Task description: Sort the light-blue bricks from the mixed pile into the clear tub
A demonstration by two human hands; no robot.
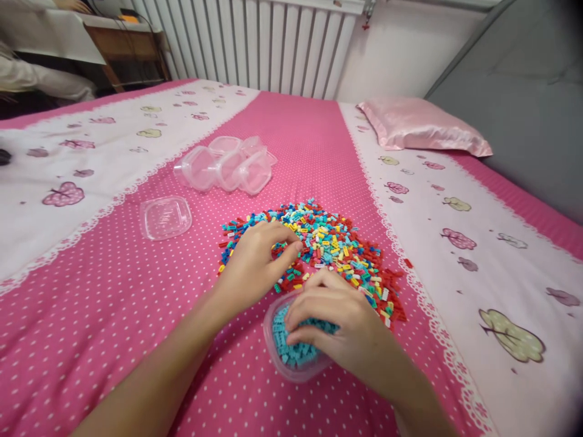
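A heap of small mixed-colour toy building bricks lies spread on the bed. My left hand is over the heap's left side, thumb and forefinger pinched close together; whatever is between the tips is too small to make out. Just in front of the heap stands a clear plastic container holding light-blue bricks. Over it my right hand is curled, its fingertips down at the blue bricks. Its fingers are closed, and anything held in them is hidden.
A clear lid lies to the left, with several clear plastic containers behind it. A pink pillow rests by the grey headboard. Beyond the bed are a white radiator and, at far left, a person by a desk.
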